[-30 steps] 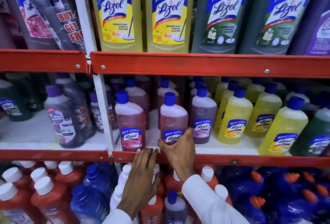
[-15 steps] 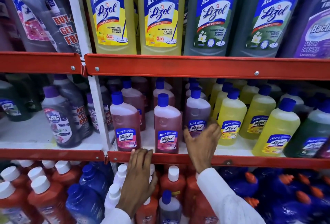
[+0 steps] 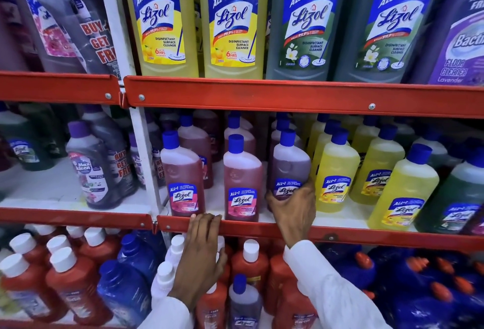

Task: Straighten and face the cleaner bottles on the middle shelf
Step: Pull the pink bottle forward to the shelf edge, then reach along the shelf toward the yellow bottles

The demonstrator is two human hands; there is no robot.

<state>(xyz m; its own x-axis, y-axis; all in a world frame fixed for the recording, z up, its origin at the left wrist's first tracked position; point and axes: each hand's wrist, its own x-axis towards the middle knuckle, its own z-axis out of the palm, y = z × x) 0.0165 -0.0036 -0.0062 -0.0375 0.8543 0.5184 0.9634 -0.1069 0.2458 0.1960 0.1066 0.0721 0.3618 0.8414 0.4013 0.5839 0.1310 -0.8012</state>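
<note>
right hand [image 3: 293, 210] wrapped low around the purple plastic cleaner bottle with blue cap [image 3: 289, 169], just behind the red front edge of the middle shelf [image 3: 262, 231] | left hand [image 3: 201, 252] flat on that edge, fingers holding nothing | risk — a quick twist could bump the yellow cleaner bottle [image 3: 336, 171] just beside it and tip it

This is a shop aisle for cleaning goods. Red metal shelves [image 3: 262, 96] are packed in rows with many copies of the same branded cleaner bottles [image 3: 337, 171], sorted by colour, labels facing out. A wrapped pack [image 3: 78, 27] at upper left carries a "buy, get free" offer.
</note>
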